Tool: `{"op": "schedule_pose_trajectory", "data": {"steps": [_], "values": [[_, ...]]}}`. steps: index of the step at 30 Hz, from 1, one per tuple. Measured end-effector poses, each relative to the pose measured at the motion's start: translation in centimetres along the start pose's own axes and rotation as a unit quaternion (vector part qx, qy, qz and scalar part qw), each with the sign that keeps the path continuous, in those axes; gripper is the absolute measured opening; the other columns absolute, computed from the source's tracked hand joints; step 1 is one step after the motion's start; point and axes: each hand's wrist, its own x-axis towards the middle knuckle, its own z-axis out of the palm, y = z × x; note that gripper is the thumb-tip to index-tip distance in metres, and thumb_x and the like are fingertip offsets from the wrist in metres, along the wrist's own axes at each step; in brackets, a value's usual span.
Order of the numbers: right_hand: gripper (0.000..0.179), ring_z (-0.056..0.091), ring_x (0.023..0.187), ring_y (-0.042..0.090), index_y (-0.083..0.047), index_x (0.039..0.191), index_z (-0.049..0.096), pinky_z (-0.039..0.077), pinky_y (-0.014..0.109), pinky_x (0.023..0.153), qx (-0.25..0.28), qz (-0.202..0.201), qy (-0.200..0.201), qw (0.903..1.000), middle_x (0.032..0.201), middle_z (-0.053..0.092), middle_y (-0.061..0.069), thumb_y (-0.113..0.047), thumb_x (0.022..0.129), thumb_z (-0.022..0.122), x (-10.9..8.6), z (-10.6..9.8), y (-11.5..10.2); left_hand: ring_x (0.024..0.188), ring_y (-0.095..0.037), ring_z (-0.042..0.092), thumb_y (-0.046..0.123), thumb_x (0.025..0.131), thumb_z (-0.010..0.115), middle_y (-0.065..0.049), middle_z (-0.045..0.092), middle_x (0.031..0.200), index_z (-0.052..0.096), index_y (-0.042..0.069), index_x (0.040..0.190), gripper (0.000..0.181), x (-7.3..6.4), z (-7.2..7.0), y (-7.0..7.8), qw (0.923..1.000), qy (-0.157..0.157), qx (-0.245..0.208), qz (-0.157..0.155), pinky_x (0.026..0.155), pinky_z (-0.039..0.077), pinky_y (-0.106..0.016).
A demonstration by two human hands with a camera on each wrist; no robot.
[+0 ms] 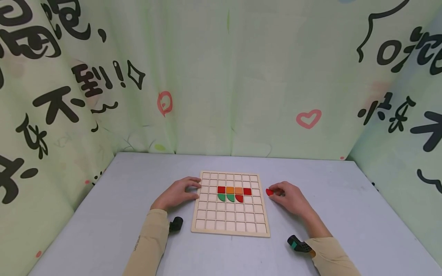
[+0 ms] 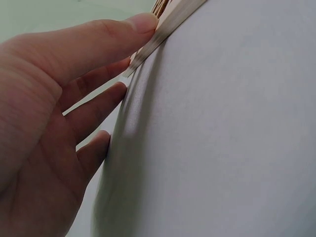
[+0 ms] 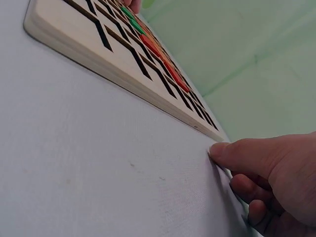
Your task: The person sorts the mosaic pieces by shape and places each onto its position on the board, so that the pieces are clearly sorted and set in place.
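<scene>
A square wooden grid board (image 1: 230, 233) lies on the table. Its cells hold a row of red and orange pieces, including a red square (image 1: 247, 191). Below that row sit two green quarter-round pieces (image 1: 221, 197) and a red one (image 1: 239, 198). My left hand (image 1: 177, 194) rests at the board's left edge, fingers loosely extended; in the left wrist view the thumb (image 2: 143, 22) touches the frame. Just right of the board, my right hand (image 1: 288, 197) pinches a small red piece (image 1: 269, 192) between thumb and fingers. The right wrist view hides that piece.
A pale tabletop (image 1: 145, 168) surrounds the board. Behind and on both sides hangs a light green curtain (image 1: 276, 76) with black lettering. Each wrist carries a small black camera, one by the left sleeve (image 1: 148, 237) and one by the right.
</scene>
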Motion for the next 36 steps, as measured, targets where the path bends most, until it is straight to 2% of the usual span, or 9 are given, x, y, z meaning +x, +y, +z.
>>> {"op": "schedule_pose_trajectory", "data": {"steps": [13,18,21,29,36], "values": [[0.030,0.058,0.087,0.020,-0.001,0.113,0.069,0.052,0.038,0.078,0.005,0.002,0.012,0.9999,0.103,0.066,0.010,-0.013,0.086,0.075,-0.07,0.31,-0.20,0.138,-0.024,0.039,0.016,0.085,0.077,0.002,0.053,0.141,0.070,0.009,0.119,0.035,0.04,0.00,0.05,1.0000,0.002,0.001,-0.001,0.113,0.035,-0.042],[0.039,0.060,0.105,0.031,-0.002,0.124,0.065,0.051,0.050,0.092,-0.005,-0.030,-0.004,0.9995,0.122,0.063,0.016,-0.012,0.087,0.073,-0.13,0.29,-0.24,0.138,-0.024,0.039,0.016,0.085,0.077,0.003,0.053,0.140,0.070,0.009,0.118,0.035,0.04,0.04,0.04,1.0000,0.003,0.000,-0.003,0.113,0.035,-0.042],[0.040,0.058,0.112,0.033,-0.002,0.127,0.063,0.048,0.054,0.097,-0.008,-0.045,-0.016,0.9988,0.127,0.062,0.016,-0.009,0.088,0.071,-0.14,0.41,-0.11,0.138,-0.024,0.040,0.016,0.085,0.077,0.003,0.053,0.140,0.070,0.010,0.118,0.035,0.06,0.07,0.00,1.0000,0.004,0.001,-0.002,0.113,0.035,-0.043],[0.032,0.058,0.094,0.022,-0.004,0.119,0.068,0.053,0.042,0.083,-0.015,-0.034,0.001,0.9993,0.106,0.064,0.008,-0.006,0.088,0.071,0.03,0.47,-0.23,0.138,-0.024,0.039,0.016,0.085,0.077,0.002,0.053,0.140,0.070,0.010,0.117,0.033,0.14,0.12,-0.15,1.0000,0.005,0.000,0.000,0.113,0.035,-0.043],[0.034,0.057,0.091,0.022,-0.002,0.120,0.067,0.052,0.041,0.080,-0.017,-0.046,0.009,0.9988,0.108,0.065,0.010,-0.007,0.087,0.073,-0.03,0.55,-0.28,0.138,-0.024,0.039,0.015,0.085,0.076,0.002,0.053,0.141,0.070,0.009,0.119,0.035,0.02,-0.05,-0.16,1.0000,-0.002,0.000,0.007,0.113,0.035,-0.042]]}}
